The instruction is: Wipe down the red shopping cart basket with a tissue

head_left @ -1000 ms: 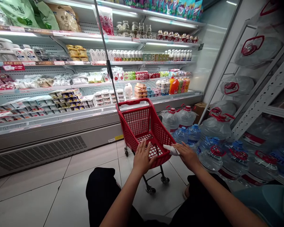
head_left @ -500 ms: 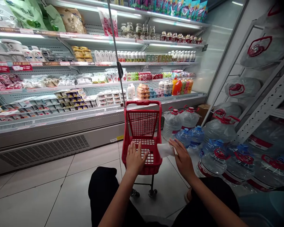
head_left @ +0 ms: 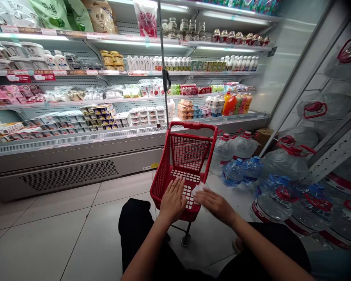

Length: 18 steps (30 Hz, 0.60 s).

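Black trousers [head_left: 134, 224] right up close, knees apart, and between them two bare arms reach forward over the tiled floor [head_left: 55, 246]. Left hand [head_left: 172, 201]: flat, its fingers [head_left: 177, 187] straight and set narrow, side by side, thumb slightly out, right over the near edge of the cart; whether it touches the rim, I can't tell. Across from it, just apart, the right hand [head_left: 218, 203], fingers bent a little and drawn together, and yes, they're holding a white tissue [head_left: 199, 188], crumpled, by the basket's right side!

And there's the red cart [head_left: 163, 171], upright, straight ahead of the person, turned a touch at an angle, lattice sides, a dark wheel [head_left: 185, 240] below. Off to the right, a crowd of big water bottles [head_left: 276, 203] with red handles; just past them, small blue bottles [head_left: 234, 173]. Farther on, the long fridge [head_left: 137, 158] runs behind the cart: stacked white tubs [head_left: 146, 116] low down, a bright orange bottle [head_left: 229, 104] to the right, and up on a high shelf, a green bag [head_left: 51, 17].
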Tool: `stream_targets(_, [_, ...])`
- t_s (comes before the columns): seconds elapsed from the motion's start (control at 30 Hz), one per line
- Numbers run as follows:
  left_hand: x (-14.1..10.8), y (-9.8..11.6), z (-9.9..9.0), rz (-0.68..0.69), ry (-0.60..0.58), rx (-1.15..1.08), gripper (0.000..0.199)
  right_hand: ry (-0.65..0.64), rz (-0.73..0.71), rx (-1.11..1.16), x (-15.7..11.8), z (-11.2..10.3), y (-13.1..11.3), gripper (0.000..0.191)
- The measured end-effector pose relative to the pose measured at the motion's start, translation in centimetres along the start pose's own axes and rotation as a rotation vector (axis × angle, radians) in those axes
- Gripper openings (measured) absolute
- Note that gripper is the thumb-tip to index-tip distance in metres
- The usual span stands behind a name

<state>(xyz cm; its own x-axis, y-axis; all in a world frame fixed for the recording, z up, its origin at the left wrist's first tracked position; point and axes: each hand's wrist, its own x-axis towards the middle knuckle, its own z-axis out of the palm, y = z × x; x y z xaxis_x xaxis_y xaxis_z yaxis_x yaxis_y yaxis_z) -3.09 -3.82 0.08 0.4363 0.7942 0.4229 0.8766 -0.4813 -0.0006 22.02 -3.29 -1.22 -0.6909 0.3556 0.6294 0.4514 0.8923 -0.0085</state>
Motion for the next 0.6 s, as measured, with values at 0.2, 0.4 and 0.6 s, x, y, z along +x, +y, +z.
stream_targets(0.2, [0.5, -0.5, -0.4, 0.056, -0.018, -0.022, 0.069, 0.059, 0.15, -0.039, 0.3, -0.1, 1.9, 0.046])
stream_targets(0.4, [1.1, -5.5, -1.2, 0.104, -0.05, -0.031, 0.064, -0.002, 0.02, 0.001, 1.1, 1.5, -2.5, 0.052])
stream_targets(0.6, [1.6, -7.9, -1.5, -0.016, -0.173, -0.056, 0.064, -0.045, 0.057, -0.079, 2.1, -0.1, 3.0, 0.061])
